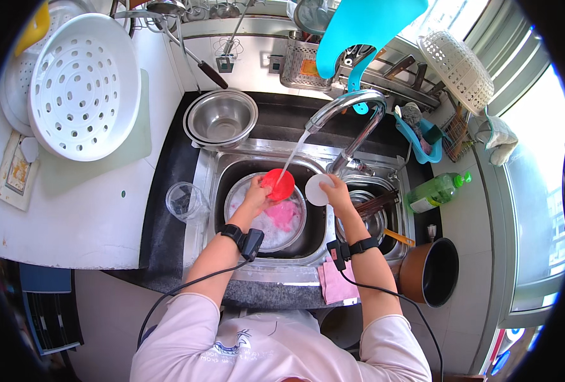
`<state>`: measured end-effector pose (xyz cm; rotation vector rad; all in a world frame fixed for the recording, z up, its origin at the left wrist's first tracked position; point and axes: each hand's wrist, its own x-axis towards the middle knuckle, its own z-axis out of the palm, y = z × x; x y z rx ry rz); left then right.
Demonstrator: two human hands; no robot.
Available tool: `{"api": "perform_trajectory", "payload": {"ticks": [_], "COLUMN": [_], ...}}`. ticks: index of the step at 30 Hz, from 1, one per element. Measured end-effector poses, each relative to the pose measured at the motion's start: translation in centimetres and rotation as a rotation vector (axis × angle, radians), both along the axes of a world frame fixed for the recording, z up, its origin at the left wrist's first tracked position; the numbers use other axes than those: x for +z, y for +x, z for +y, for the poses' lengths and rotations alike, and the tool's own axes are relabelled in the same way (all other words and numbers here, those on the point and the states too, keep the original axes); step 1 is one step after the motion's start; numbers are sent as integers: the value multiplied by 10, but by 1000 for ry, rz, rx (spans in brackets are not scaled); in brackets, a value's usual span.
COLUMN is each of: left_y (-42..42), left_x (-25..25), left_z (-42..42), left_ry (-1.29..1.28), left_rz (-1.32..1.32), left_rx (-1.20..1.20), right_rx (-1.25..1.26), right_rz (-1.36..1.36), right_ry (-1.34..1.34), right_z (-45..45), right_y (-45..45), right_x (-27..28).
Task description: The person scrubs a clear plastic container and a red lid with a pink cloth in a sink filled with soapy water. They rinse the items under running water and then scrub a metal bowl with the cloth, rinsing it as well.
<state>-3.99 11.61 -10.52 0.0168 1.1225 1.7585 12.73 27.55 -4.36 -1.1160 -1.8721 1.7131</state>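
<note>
My left hand (pixel 257 193) holds a small red bowl or cup (pixel 279 185) under the running stream of a chrome faucet (pixel 344 102). Beneath it, in the left sink basin, a round metal basin (pixel 303 215) contains foamy water with a pink cloth or similar item (pixel 284 215). My right hand (pixel 337 193) grips a round white dish or lid (pixel 317 189) above the divider between the two basins. Metal bowls, dark chopsticks (pixel 375 204) and a utensil with an orange handle (pixel 399 237) lie in the right basin.
Nested steel bowls (pixel 221 117) stand behind the sink. A clear plastic container (pixel 185 201) is at its left, a pink cloth (pixel 335 281) on the front edge. Right of it are a green soap bottle (pixel 437 192) and a brown pot (pixel 428 272). A blue caddy (pixel 421 143) sits at the back right.
</note>
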Motion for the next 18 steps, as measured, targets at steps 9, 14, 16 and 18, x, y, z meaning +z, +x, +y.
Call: {"api": "perform_trajectory", "payload": {"ticks": [9,14,16,18], "left_y": [-3,23,14,11], "left_x": [-26,2,-18,-29], "left_z": [0,2,-6,-16], "left_ry": [-182,-205,-148,-256], "left_rz": [-88,298,524,695], "left_rx": [-106,-78,-155,-199], "right_rx": [18,44,88,155], "right_rz": [-12,-45,-36,-18], "right_ry": [42,-31,-36,-26], "right_z": [1,-6,-14,-26], "right_y": [13,6,-1,-10], "right_x": [-9,-13,-15,-19]}}
